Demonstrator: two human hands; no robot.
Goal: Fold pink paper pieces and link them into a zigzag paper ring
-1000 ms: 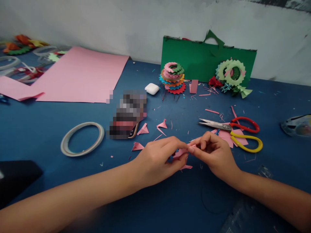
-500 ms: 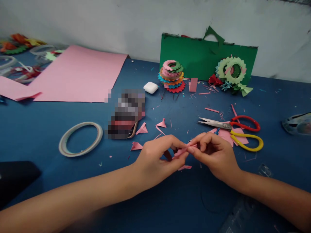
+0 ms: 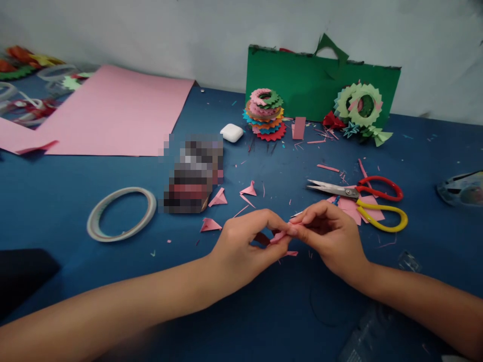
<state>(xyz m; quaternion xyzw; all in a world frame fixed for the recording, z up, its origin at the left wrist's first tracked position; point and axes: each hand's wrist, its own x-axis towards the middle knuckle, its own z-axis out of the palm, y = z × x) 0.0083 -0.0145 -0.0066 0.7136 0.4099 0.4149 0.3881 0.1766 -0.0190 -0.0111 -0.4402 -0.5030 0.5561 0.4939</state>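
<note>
Between my two hands is a small folded piece of pink paper [image 3: 278, 237], partly covered by fingers. My left hand [image 3: 245, 246] pinches it from the left with thumb and fingers. My right hand [image 3: 332, 236] is closed on its right end, fingertips meeting those of the left. Folded pink paper pieces [image 3: 219, 197] lie just beyond my left hand, with another folded piece [image 3: 211, 224] nearer to it. Scissors [image 3: 350, 192] with one red and one yellow handle rest beyond my right hand, partly over pink paper squares [image 3: 350, 211].
A roll of tape [image 3: 92, 223] lies left, near a blurred-out phone [image 3: 192, 176] and a white earbud case [image 3: 231, 132]. Large pink paper [image 3: 124, 110] spreads at the back left. A green board [image 3: 298, 75] leans on the wall behind a paper-ring stack [image 3: 265, 118]. Scraps dot the blue table.
The view has shifted slightly, so the table items sit a little higher and further left. My right fingers have closed further over the paper's end; both hands stay together.
</note>
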